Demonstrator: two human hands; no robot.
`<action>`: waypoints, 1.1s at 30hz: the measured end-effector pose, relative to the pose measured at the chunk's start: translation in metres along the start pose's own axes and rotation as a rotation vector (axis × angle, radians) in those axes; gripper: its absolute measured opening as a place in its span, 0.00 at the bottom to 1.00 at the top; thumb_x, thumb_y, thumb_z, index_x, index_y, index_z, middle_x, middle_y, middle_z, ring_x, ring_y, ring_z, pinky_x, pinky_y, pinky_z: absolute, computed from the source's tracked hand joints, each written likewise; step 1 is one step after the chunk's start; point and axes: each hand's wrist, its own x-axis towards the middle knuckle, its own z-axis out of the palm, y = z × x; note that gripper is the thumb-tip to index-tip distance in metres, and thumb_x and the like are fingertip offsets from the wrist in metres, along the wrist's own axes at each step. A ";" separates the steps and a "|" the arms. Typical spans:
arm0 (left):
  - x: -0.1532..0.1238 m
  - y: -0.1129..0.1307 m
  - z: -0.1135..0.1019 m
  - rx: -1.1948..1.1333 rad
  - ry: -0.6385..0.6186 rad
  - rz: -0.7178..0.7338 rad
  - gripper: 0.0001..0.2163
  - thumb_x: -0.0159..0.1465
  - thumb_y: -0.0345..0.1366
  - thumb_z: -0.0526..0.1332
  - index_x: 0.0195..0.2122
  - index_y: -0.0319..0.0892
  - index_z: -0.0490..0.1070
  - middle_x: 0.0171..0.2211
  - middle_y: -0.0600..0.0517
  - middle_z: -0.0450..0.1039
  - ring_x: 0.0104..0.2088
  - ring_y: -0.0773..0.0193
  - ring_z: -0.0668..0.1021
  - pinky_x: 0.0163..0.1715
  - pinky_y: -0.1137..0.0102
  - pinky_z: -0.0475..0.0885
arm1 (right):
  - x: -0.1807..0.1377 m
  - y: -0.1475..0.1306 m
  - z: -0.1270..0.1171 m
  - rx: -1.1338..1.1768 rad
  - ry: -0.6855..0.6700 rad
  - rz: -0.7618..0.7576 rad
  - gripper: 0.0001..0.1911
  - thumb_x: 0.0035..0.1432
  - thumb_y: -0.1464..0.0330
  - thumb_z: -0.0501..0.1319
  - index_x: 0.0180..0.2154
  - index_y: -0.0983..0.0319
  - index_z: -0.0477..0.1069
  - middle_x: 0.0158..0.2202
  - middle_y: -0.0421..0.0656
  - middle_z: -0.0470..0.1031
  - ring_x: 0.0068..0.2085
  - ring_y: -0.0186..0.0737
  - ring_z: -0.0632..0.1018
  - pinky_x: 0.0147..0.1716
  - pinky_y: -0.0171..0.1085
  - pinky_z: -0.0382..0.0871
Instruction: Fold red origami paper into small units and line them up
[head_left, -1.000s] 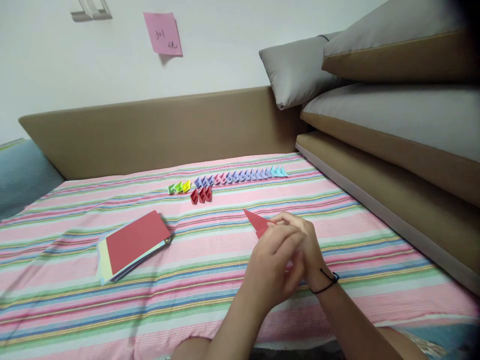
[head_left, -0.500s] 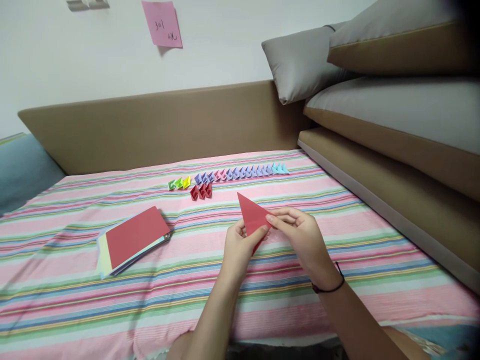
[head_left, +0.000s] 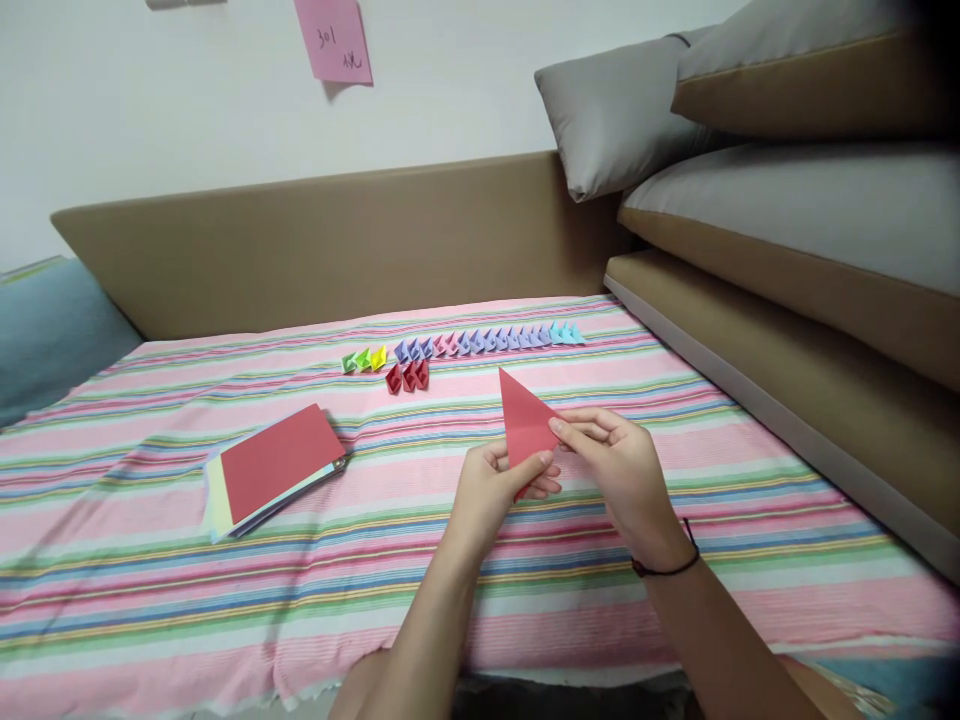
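Both my hands hold a red paper triangle (head_left: 523, 415) up above the striped cloth (head_left: 420, 560). My left hand (head_left: 491, 490) pinches its lower edge with thumb and fingers. My right hand (head_left: 619, 465) pinches its right side; a black band circles that wrist. The triangle's tip points up and away from me.
A stack of coloured paper sheets (head_left: 274, 478), red on top, lies to the left. A row of several small folded paper pieces (head_left: 465, 345) runs across the far cloth, with three red ones (head_left: 407, 377) in front. Brown sofa back, grey cushions (head_left: 622, 110) at right, pink note (head_left: 334, 38) on the wall.
My hands have parted from an overlapped position and lifted the red paper, which now shows as a full triangle held higher and slightly further right.
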 end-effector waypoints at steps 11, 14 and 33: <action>0.001 -0.001 -0.006 -0.103 -0.159 0.017 0.20 0.49 0.37 0.70 0.43 0.37 0.74 0.40 0.41 0.78 0.39 0.55 0.80 0.43 0.65 0.73 | 0.005 -0.001 -0.007 0.077 0.113 -0.032 0.12 0.44 0.64 0.70 0.32 0.63 0.75 0.30 0.44 0.80 0.34 0.40 0.79 0.36 0.38 0.73; 0.001 0.003 -0.009 -0.120 -0.046 0.057 0.19 0.53 0.40 0.68 0.44 0.37 0.73 0.41 0.43 0.78 0.40 0.57 0.80 0.40 0.68 0.73 | 0.005 -0.003 -0.009 0.068 0.046 0.011 0.13 0.43 0.64 0.70 0.31 0.63 0.74 0.29 0.43 0.79 0.32 0.38 0.79 0.35 0.37 0.73; -0.003 0.010 -0.014 -0.162 0.046 0.155 0.10 0.54 0.38 0.67 0.34 0.38 0.75 0.32 0.49 0.78 0.31 0.67 0.78 0.30 0.76 0.72 | -0.003 0.006 0.003 0.374 -0.315 0.265 0.12 0.49 0.64 0.67 0.37 0.60 0.74 0.39 0.42 0.78 0.37 0.36 0.78 0.40 0.36 0.72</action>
